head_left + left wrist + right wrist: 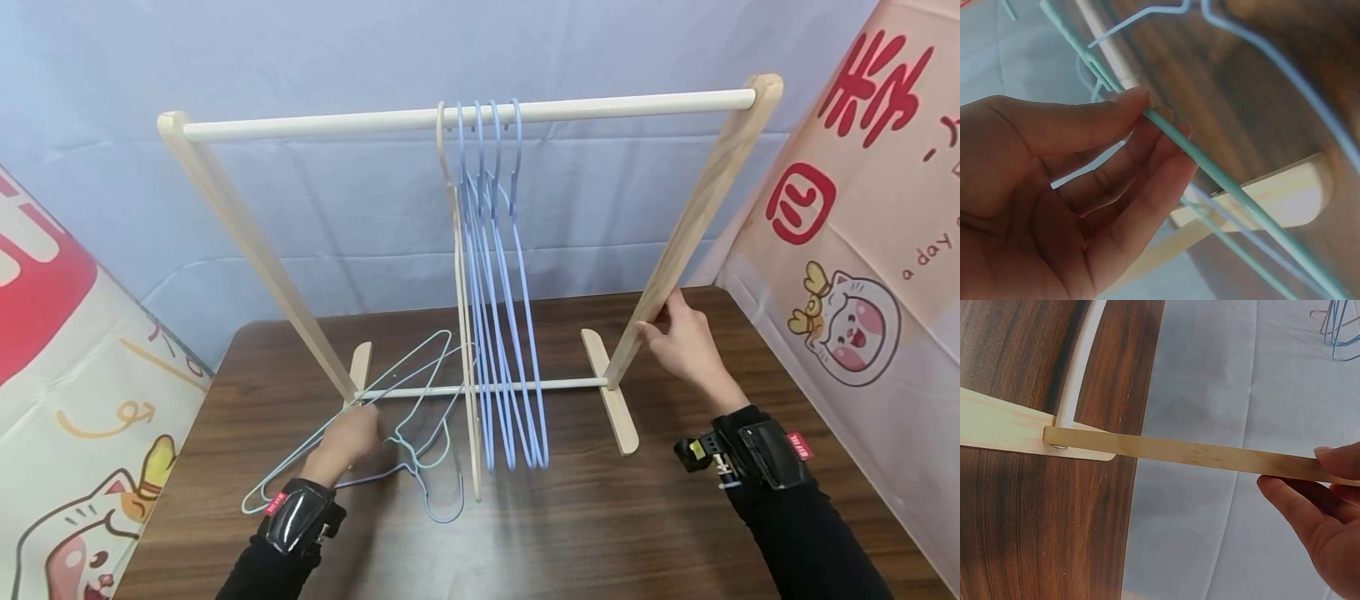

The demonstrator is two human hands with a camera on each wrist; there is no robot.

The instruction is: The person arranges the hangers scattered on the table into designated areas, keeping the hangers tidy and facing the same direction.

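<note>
My left hand (pixel 351 442) pinches a mint-green wire clothes hanger (pixel 412 417) between thumb and fingertips. In the left wrist view the green wire (pixel 1222 178) runs through that pinch. A blue hanger (pixel 444 518) lies with it on the table, the two overlapping. My right hand (pixel 686 346) grips the right upright (pixel 675 258) of a wooden clothes rack, thumb on one side and fingers on the other in the right wrist view. From the rack's top bar (pixel 315 127) hang several blue hangers (pixel 517 275) and a cream-coloured one (pixel 459 275), close together near the middle.
The rack's left upright (pixel 262 258) stands beyond the left hand. A thin lower bar (pixel 562 385) joins the two wooden feet, the right foot (pixel 621 417) being in plain view. Brown wood-grain table (pixel 570 533) lies beneath. Cloth backdrops (pixel 360 50) enclose the back and sides.
</note>
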